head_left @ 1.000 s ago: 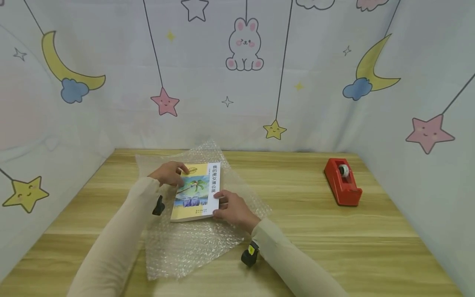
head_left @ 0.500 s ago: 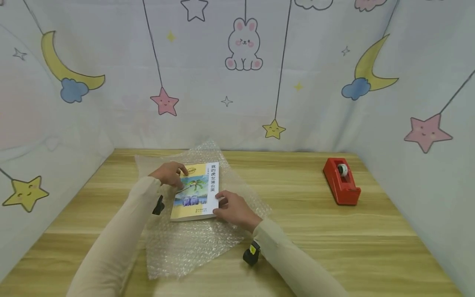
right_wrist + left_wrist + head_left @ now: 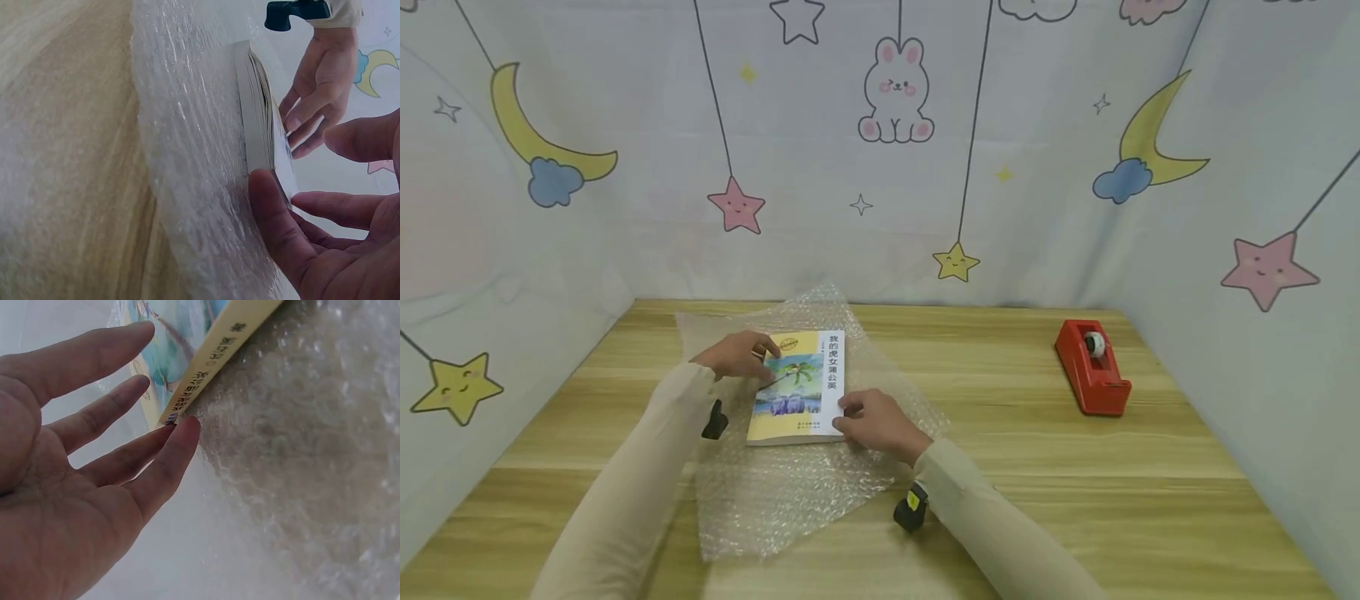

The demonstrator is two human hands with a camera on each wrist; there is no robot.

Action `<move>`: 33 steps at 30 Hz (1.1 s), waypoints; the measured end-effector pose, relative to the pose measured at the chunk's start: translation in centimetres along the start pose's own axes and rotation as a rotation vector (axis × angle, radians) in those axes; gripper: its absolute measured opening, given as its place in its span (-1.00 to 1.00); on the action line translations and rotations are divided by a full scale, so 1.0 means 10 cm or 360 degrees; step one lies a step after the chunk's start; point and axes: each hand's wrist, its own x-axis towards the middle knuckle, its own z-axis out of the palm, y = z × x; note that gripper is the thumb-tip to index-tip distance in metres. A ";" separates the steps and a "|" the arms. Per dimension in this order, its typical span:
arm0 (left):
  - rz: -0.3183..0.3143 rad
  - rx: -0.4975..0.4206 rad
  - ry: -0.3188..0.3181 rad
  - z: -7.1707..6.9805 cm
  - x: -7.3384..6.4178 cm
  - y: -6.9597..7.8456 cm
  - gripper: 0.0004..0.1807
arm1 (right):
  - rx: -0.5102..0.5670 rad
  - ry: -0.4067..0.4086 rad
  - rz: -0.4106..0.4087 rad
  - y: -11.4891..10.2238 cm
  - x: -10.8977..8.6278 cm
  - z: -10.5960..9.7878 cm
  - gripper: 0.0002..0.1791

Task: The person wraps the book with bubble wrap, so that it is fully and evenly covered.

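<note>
A paperback book (image 3: pixel 793 425) with a yellow, blue and white cover lies face up on a sheet of bubble wrap (image 3: pixel 775 500). At its upper left corner is my left hand (image 3: pixel 735 357); in the left wrist view the spread fingers reach the spine (image 3: pixel 209 362), two fingertips right at the corner. My right hand (image 3: pixel 883 425) is at the lower right edge, its fingers extended and loosely bent. In the right wrist view one fingertip (image 3: pixel 262 184) lies against the page edges (image 3: pixel 253 112), and another finger meets the cover's edge.
A red tape dispenser (image 3: pixel 1092 367) with a small white roll stands at the right of the wooden table (image 3: pixel 1000 375). White curtains (image 3: pixel 812 250) printed with moons, stars and a rabbit surround the table at the back and sides.
The book has turned slightly clockwise on the bubble wrap, so its lower edge sits straighter. My left hand has shifted a little left; my right hand stays at the same edge.
</note>
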 end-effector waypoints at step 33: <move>0.0131 -0.0185 0.0166 -0.07 -0.13 -0.12 -0.59 | -0.0637 0.0171 -0.0498 -0.13 -0.16 -0.04 -0.52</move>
